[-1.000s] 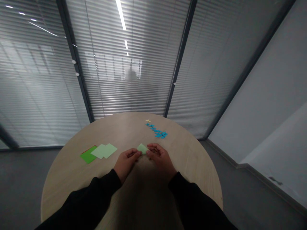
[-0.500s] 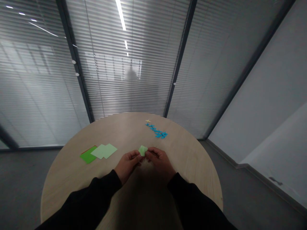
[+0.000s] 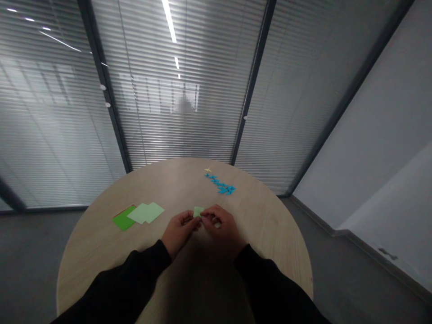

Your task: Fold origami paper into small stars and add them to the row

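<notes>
Both of my hands meet over the middle of a round light-wood table [image 3: 101,252]. My left hand [image 3: 178,231] and my right hand [image 3: 221,228] pinch a small pale green folded paper [image 3: 197,211] between their fingertips, just above the tabletop. Only a small corner of the paper shows above the fingers. Black sleeves cover both forearms.
To the left lie pale green paper squares [image 3: 146,213] overlapping a darker green sheet [image 3: 123,220] with a red edge beneath. At the far side is a row of small blue folded pieces [image 3: 221,184] with one yellowish star-shaped piece [image 3: 208,170]. Glass walls with blinds surround the table.
The green paper has got smaller between the fingers, folded tighter. My right hand has closed in over it toward the left hand.
</notes>
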### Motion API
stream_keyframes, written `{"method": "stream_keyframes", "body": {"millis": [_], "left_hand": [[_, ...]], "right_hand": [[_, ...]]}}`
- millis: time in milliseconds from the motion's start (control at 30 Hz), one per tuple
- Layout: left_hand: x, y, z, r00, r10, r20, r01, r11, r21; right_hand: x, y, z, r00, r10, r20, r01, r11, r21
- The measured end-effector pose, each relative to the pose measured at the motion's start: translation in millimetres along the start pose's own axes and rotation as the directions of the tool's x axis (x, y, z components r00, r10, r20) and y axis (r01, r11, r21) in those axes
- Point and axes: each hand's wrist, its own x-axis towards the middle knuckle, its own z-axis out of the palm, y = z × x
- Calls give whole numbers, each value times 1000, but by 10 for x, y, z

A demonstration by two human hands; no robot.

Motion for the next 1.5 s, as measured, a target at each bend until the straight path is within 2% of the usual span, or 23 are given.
{"method": "stream_keyframes", "body": {"millis": [133,400,500,567,700,767,867,967,1233,1433,1500], "left_hand": [[-4,9,-1,1000,16,-24,-16,1000,15],[-4,48,-11,989,127,-80,-113,981,158],[11,23,-41,986,129,-109,-108,978,176],[18,0,-54,985,121,-124,-96,977,190],[12,-12,-54,986,120,-113,-94,973,212],[1,4,-46,986,124,-108,-97,969,229],[-14,42,-32,985,116,-125,-79,960,268],[-23,75,-20,985,107,-132,-66,956,286],[1,40,-22,988,117,-99,-98,979,181],[20,7,-6,988,48,-148,-60,995,-78],[18,15,1,990,25,-136,-41,992,-117]], "right_hand": [[1,10,0,999,-23,32,23,1000,-7],[18,-14,-24,1000,-6,-6,5,999,-41],[14,-4,-17,1000,-5,-1,5,999,-45],[9,10,2,999,48,-20,-48,999,0],[7,42,40,967,250,-51,-233,948,215],[11,58,44,947,320,-11,-303,907,292],[17,85,37,918,390,67,-390,863,322],[14,111,38,904,419,81,-421,844,332],[-4,70,62,945,324,52,-325,903,280],[-14,57,47,952,297,70,-306,927,218],[-15,67,41,953,297,57,-302,930,209]]}}
